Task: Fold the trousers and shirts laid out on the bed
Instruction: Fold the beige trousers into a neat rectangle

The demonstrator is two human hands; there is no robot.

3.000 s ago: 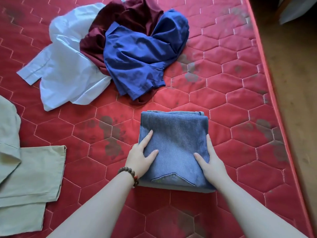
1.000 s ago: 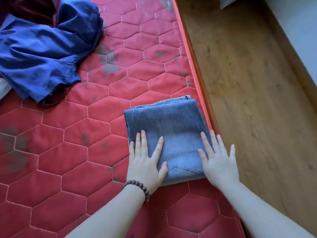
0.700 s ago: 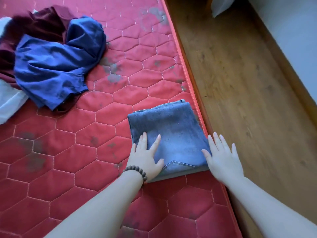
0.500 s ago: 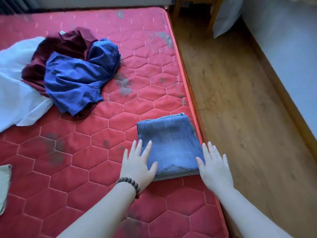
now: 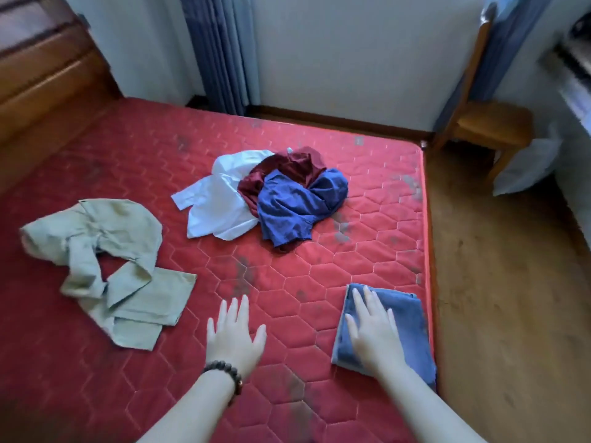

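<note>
Folded blue jeans (image 5: 406, 327) at bed (image 5: 287, 282) right edge, right hand (image 5: 372, 334) flat on them; left hand (image 5: 235, 335) spread, left of jeans.

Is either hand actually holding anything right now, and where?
Nothing is held. The right hand lies flat over the folded jeans; the left hand is open above the mattress.

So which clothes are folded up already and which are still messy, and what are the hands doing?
Jeans: folded, flat by the bed's right edge.
Green trousers: unfolded, crumpled.
White shirt: unfolded, under the pile.
Maroon shirt: unfolded, bunched.
Blue shirt: unfolded, on top of the pile.
Left hand: open, fingers spread over the mattress.
Right hand: open, over the jeans.
</note>
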